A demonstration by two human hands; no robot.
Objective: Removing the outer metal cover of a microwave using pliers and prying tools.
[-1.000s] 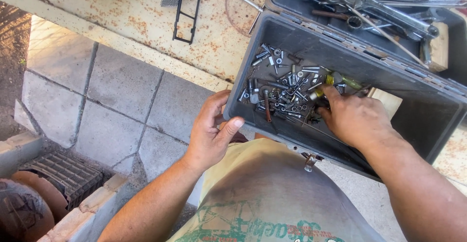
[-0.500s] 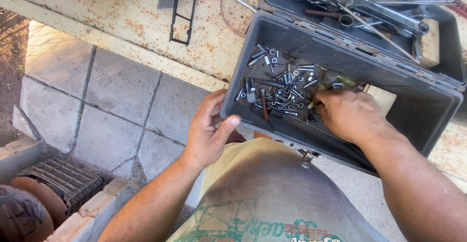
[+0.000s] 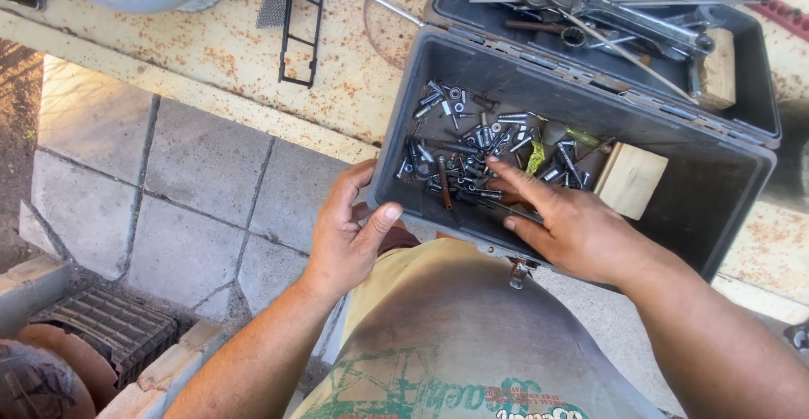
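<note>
Since a second ago, the right hand (image 3: 573,227) has slid leftward over the fasteners, uncovering a pale wooden block (image 3: 630,179) in the box. At the left, the left hand (image 3: 347,235) grips the near corner of the open grey plastic toolbox (image 3: 725,192), thumb hooked over its rim. Inside lies a heap of loose silvery bolts and sockets (image 3: 472,149). The right hand rests open on them, fingers spread, forefinger touching the heap. Long steel wrenches (image 3: 607,2) fill the lid tray beyond.

Black ladder-like frame (image 3: 299,23) on rusty tabletop (image 3: 211,48).
</note>
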